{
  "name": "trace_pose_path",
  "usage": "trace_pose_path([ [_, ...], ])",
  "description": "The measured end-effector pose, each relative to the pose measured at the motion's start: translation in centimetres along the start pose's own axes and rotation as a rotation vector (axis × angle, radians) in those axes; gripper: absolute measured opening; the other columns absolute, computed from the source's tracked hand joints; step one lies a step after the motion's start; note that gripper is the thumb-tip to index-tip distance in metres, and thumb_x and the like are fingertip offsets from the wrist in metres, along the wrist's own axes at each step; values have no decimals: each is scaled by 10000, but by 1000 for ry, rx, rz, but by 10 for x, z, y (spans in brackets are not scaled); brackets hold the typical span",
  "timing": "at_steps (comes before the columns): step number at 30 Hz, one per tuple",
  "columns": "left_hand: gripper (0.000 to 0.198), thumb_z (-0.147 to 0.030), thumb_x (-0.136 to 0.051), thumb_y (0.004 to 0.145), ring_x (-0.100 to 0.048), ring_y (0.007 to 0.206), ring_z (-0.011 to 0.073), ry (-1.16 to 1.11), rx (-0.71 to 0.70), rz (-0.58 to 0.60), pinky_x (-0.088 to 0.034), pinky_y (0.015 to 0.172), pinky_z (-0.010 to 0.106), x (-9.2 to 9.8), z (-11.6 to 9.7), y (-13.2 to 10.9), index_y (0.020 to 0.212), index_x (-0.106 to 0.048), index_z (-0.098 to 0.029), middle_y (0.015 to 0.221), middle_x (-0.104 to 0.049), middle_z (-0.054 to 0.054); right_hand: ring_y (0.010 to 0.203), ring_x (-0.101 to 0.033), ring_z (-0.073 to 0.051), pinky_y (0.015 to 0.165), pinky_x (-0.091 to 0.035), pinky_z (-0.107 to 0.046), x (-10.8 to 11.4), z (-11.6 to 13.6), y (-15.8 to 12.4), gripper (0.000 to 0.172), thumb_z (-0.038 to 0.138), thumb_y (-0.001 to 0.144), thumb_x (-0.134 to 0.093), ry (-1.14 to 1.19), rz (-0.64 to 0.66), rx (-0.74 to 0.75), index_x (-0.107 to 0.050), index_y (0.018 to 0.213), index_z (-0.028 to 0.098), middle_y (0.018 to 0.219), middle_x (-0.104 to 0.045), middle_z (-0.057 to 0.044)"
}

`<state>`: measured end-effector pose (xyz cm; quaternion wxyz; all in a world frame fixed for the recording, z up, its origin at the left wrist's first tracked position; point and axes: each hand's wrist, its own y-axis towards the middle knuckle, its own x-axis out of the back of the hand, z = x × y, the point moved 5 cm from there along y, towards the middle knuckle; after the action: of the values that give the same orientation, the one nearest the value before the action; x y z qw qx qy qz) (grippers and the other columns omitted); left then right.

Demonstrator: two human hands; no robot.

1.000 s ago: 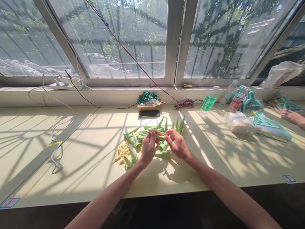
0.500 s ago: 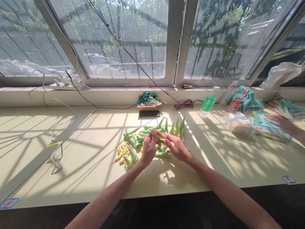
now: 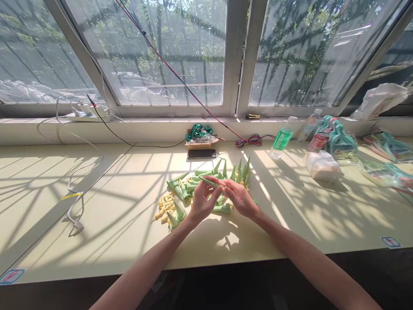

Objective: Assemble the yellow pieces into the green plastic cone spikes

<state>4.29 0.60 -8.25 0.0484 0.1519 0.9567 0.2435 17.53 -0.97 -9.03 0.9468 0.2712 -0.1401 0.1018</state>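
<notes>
My left hand [image 3: 204,201] is closed around a green plastic cone [image 3: 209,182], its tip pointing up to the left. My right hand [image 3: 239,199] meets it at the cone's wide end, fingers pinched; a small yellowish piece seems to be between them, mostly hidden. Beneath and around both hands lies a pile of green cones [image 3: 178,189], some standing on end, some on their sides. Small yellow plastic pieces [image 3: 166,206] are heaped left of my left hand. More upright cones [image 3: 239,171] stand beyond my right hand.
A dark phone [image 3: 201,153] lies before a small box [image 3: 199,145] with green material. On the right are a green-labelled bottle [image 3: 282,138], a can [image 3: 318,141], a white packet [image 3: 323,166] and bagged turquoise items [image 3: 380,172]. Another person's hand [image 3: 405,184] shows at the right edge. A white cable [image 3: 77,211] lies left.
My hands stay over the pile; the cone has turned slightly and my left thumb has shifted toward its wide end. The other person's hand has drawn a bagged turquoise item rightward and nearer.
</notes>
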Motion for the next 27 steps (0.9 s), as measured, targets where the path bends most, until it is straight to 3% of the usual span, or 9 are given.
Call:
trace_pose_path([
  [14, 166, -299, -642, 881, -552, 569, 67, -19, -26, -22, -530, 594, 248, 0, 3, -1, 957, -581, -166, 962, -663, 64, 859, -612, -182, 758, -479, -297, -1, -3, 1, 403, 508, 991, -388, 63, 6, 4, -597, 1114, 185, 980, -649, -62],
  [27, 197, -308, -674, 855, -633, 681, 120, -23, 6, -31, -530, 586, 239, 1, 1, 1, 949, -570, -169, 934, -679, 68, 875, -613, -184, 757, -490, -300, 0, -4, 1, 371, 489, 987, -413, 72, 3, -7, -604, 1131, 205, 995, -653, -55],
])
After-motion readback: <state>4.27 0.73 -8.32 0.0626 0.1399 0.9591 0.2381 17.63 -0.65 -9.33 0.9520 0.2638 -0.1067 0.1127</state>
